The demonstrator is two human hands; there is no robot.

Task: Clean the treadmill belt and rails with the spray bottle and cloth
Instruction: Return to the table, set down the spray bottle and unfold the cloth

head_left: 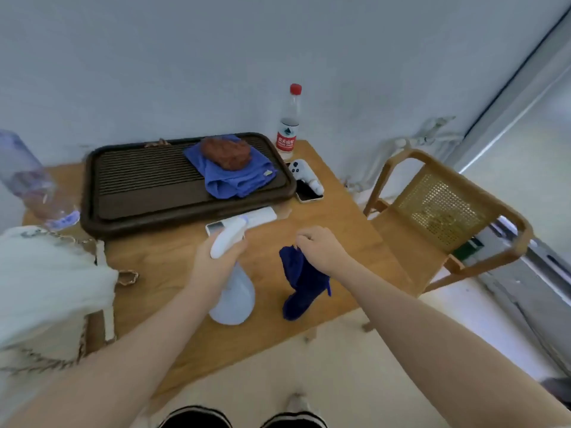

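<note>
Over the wooden table's [173,291] near edge, my left hand [213,261] grips the spray bottle [233,291] by its neck; my right hand [321,251] pinches the dark blue cloth [301,285], hanging. Dark tray [148,186] toward far edge; rattan chair [438,211] at right; white wall [216,57] behind.

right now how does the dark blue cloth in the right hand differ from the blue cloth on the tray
The dark blue cloth is navy; the blue cloth on the tray is a lighter, brighter blue. The dark one hangs pinched from the right hand over the wooden table, while the lighter one lies spread and rumpled on the dark slatted tray. The lighter one has a brown lump resting on it; the dark one carries nothing. Both look like soft cleaning cloths.
</note>
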